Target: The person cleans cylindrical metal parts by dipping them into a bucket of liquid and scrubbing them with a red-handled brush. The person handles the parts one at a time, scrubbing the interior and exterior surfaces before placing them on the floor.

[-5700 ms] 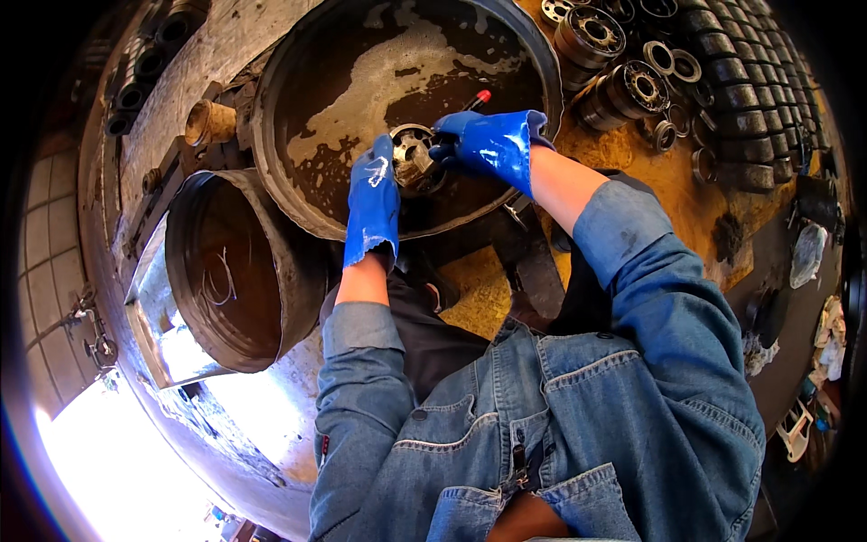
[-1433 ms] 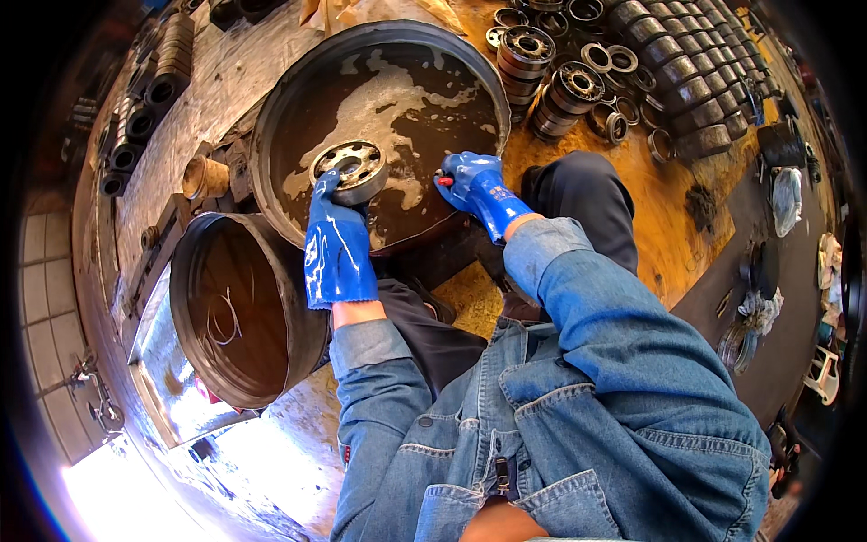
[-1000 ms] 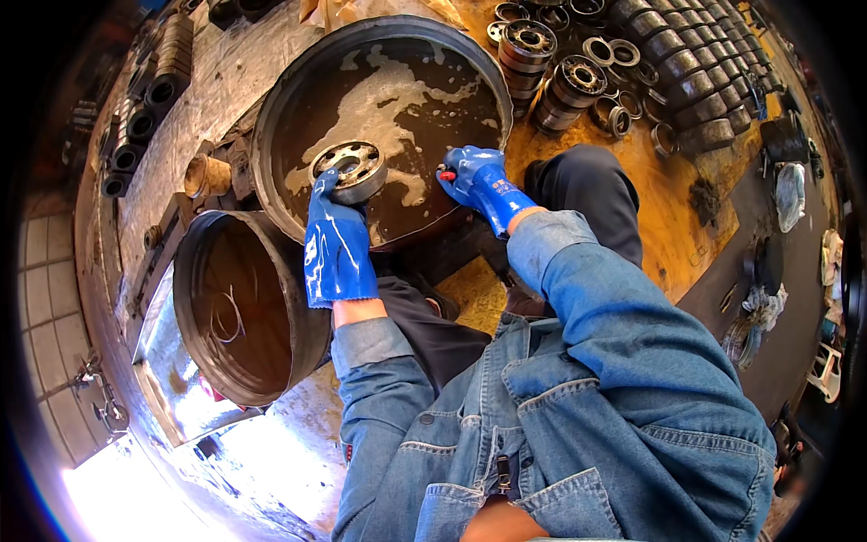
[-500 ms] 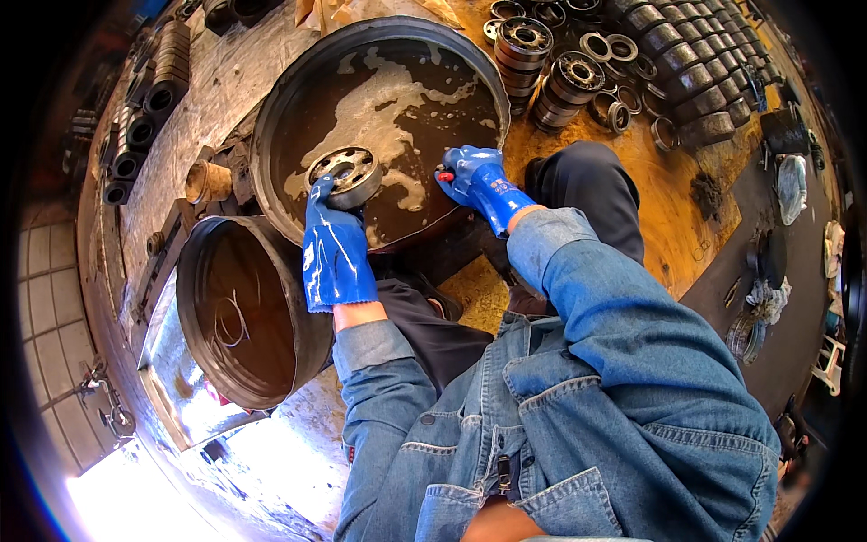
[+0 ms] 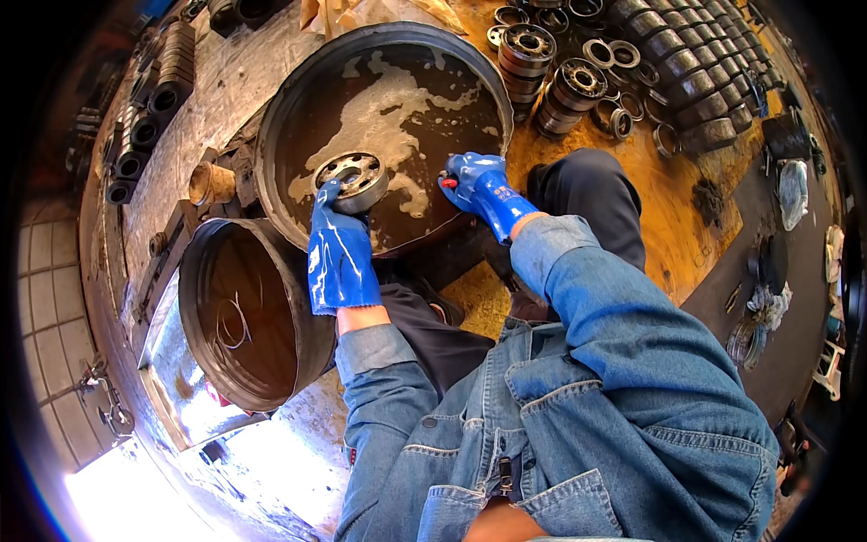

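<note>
My left hand, in a blue rubber glove, grips a round metal bearing and holds it over the dark, foamy liquid in a big round black basin. To the right, my right hand, also gloved in blue, is closed on a small red-tipped tool at the basin's right side. Both sleeves are blue denim.
A second black tub with dark liquid and wire loops lies at lower left. Stacks of bearings and rings and rows of dark rollers cover the oily orange floor at upper right. More black rings line the upper left.
Since the oldest frame my left hand has carried the bearing from the basin's middle to its left part, apart from my right hand. Over the last second both hands barely move.
</note>
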`<state>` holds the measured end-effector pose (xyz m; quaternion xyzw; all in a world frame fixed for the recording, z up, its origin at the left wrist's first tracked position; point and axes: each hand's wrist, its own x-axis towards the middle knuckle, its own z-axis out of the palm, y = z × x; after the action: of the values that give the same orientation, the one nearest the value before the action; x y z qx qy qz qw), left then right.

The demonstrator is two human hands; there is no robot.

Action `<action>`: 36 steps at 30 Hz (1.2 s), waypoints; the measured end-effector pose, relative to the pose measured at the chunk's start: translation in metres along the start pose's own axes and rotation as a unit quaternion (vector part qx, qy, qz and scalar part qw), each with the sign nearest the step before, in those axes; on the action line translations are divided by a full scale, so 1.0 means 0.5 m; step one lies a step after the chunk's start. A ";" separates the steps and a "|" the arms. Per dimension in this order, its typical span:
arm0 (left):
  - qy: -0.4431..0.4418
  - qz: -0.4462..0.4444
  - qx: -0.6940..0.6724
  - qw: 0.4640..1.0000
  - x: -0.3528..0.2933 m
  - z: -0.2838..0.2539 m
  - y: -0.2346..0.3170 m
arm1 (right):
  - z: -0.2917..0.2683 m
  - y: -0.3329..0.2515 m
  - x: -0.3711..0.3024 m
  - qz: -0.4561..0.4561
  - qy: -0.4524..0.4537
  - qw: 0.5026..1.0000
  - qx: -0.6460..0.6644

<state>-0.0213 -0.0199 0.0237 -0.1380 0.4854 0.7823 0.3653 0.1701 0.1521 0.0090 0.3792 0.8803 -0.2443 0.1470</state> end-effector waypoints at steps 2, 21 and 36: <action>-0.010 0.006 -0.005 1.000 0.000 0.002 -0.001 | -0.002 -0.002 -0.004 0.002 -0.001 1.000 0.005; -0.018 0.008 -0.013 1.000 -0.008 0.008 -0.007 | 0.012 0.008 -0.002 -0.013 0.034 0.999 0.005; -0.014 0.002 0.009 1.000 0.024 -0.012 -0.005 | 0.037 0.013 -0.002 -0.048 0.102 0.994 0.015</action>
<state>-0.0287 -0.0191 0.0120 -0.1224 0.4878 0.7805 0.3714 0.1770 0.1454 -0.0081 0.3615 0.9041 -0.2245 0.0388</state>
